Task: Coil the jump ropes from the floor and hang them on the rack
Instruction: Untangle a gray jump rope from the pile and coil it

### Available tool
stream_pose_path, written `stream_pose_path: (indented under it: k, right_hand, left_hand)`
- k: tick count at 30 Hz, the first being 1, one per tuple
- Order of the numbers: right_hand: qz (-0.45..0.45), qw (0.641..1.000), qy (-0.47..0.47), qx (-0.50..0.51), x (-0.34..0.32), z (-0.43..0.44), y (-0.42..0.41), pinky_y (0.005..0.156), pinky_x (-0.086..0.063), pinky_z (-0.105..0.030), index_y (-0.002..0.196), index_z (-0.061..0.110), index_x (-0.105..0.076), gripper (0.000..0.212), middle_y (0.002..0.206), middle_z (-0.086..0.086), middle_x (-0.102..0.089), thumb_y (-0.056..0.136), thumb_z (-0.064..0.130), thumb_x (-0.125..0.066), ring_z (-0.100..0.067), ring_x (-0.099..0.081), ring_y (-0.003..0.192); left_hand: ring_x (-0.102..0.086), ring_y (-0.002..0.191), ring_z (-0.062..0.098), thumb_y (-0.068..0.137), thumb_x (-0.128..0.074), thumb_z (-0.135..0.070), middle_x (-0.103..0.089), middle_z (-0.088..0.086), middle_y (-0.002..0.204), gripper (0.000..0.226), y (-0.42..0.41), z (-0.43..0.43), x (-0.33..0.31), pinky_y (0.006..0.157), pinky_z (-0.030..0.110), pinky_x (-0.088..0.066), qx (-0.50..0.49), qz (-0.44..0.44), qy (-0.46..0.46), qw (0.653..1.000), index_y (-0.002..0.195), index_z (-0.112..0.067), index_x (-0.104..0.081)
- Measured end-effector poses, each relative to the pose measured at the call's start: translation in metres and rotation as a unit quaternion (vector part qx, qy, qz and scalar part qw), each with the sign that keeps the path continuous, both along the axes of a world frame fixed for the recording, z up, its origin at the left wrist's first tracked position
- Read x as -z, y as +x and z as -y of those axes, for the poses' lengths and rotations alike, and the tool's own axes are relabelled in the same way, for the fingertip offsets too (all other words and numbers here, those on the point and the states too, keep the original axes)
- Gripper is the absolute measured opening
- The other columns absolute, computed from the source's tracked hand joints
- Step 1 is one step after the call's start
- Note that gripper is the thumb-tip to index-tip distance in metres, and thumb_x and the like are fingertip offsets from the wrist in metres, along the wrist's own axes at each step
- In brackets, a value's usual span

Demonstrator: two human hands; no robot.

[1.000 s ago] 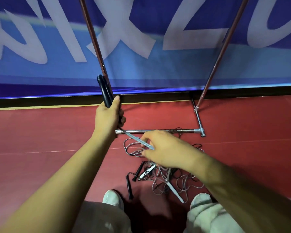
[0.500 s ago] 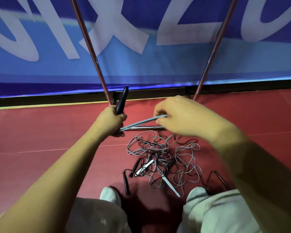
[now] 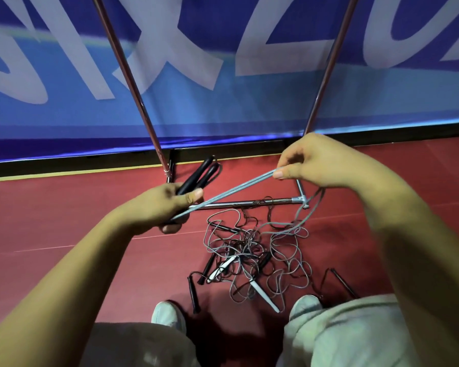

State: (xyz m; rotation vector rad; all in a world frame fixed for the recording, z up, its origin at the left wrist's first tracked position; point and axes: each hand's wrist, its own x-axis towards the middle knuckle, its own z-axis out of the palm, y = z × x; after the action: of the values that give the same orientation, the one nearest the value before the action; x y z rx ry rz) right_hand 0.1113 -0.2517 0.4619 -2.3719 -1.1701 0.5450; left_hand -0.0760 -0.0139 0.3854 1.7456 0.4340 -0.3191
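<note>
Left hand [image 3: 167, 205] gripping black handles [image 3: 198, 174], right hand [image 3: 316, 161] pinching grey cord [image 3: 231, 190] trailing into floor tangle [image 3: 252, 250]; pulling risks snagging neighbouring ropes.

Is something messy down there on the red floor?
Yes. The thin grey and black jump ropes lie in one knotted heap between the person's pale shoes, handles poking out every way. The metal rack's base bar sits just behind them.

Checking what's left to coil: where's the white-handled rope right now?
Head view, lower centre: white-handled rope lies in the tangled pile on the red floor, between the two shoes, just in front of the rack's base bar.
</note>
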Motion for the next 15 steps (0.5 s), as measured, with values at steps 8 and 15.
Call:
stream_pose_path:
  k: [8,15]
  right_hand:
    - [0.042,0.995,0.063,0.063,0.002,-0.005,0.004,0.067,-0.047,-0.03,0.08,0.02,-0.078,0.015,0.072,-0.002,-0.069,0.079,0.036,-0.079,-0.023,-0.065,0.076]
    - [0.038,0.992,0.067,0.102,0.014,-0.011,0.002,0.062,-0.044,-0.023,0.078,0.021,-0.078,0.016,0.069,0.0,-0.068,0.074,0.036,-0.083,-0.016,-0.06,0.067]
  left_hand:
    - [-0.036,0.04,0.015,0.054,-0.053,-0.095,-0.042,0.002,0.054,0.108,-0.004,0.021,-0.006,0.042,0.019,-0.025,0.108,-0.068,-0.007,0.992,0.113,-0.004,-0.057]
    - [-0.036,0.045,0.016,0.094,-0.038,-0.061,-0.038,0.007,0.059,0.038,-0.008,0.059,-0.007,0.042,0.023,-0.026,0.226,-0.033,-0.093,0.969,0.083,-0.027,-0.052]
